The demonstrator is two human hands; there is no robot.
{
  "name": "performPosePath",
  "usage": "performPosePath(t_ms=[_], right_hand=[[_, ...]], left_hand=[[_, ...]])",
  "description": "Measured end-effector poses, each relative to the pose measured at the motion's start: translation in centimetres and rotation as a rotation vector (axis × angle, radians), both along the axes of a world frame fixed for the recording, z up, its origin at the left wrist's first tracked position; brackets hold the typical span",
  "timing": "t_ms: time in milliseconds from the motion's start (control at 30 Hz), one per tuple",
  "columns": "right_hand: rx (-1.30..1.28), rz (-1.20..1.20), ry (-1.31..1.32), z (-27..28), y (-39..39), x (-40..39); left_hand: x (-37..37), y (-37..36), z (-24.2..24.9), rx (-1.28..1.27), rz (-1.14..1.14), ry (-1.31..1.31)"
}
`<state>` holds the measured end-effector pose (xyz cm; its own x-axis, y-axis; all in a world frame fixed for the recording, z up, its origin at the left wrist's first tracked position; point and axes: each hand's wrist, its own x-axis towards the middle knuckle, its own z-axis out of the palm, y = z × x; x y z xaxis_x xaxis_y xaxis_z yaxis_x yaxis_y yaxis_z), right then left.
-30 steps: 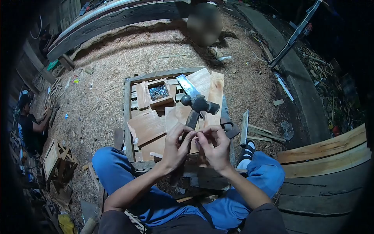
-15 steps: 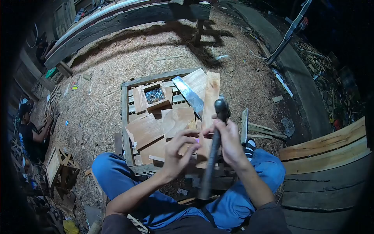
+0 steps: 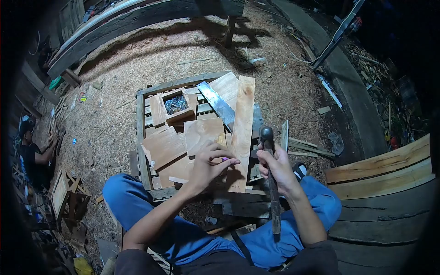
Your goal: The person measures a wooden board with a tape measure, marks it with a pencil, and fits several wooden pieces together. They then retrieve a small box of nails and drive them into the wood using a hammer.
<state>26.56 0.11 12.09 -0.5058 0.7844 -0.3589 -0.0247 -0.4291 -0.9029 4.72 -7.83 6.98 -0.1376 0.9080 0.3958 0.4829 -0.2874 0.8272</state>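
My right hand (image 3: 277, 166) grips a hammer (image 3: 273, 197) close below its dark rounded head, with the wooden handle hanging down over my leg. Over the near end of a long light board (image 3: 243, 114), my left hand (image 3: 211, 165) is closed with thumb and fingertips together. A small purple bit shows at the fingers, too small to name. Left of the board lie flat wooden pieces (image 3: 204, 133). A handsaw (image 3: 217, 103) rests beyond them. Near it, a square wooden box (image 3: 181, 114) holds many small metal pieces, apparently nails (image 3: 175, 105).
A slatted wooden pallet (image 3: 141, 133) carries the wood before my crossed legs. Thick planks (image 3: 380, 169) lie at right. A heavy beam bench (image 3: 151, 30) spans the back. Another person (image 3: 34, 153) sits at far left. Wood shavings (image 3: 110, 119) cover the ground.
My right hand has moved slightly right and down with the hammer, away from my left hand. The hammer's handle has swung right. The view has shifted a little.
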Motion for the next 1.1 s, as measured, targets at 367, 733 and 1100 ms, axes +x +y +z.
performPosePath(t_ms=[367,733,1100], right_hand=[[-0.015,0.002,0.037,-0.6,-0.5,0.6],[0.105,0.106,-0.303,0.3,0.2,1.0],[0.809,0.353,-0.625,0.0,0.5,3.5]], left_hand=[[0.6,1.2,-2.2,-0.092,-0.144,0.043],[0.2,0.7,-1.8,-0.075,-0.119,0.226],[0.3,1.0,-2.4,-0.025,-0.141,0.293]])
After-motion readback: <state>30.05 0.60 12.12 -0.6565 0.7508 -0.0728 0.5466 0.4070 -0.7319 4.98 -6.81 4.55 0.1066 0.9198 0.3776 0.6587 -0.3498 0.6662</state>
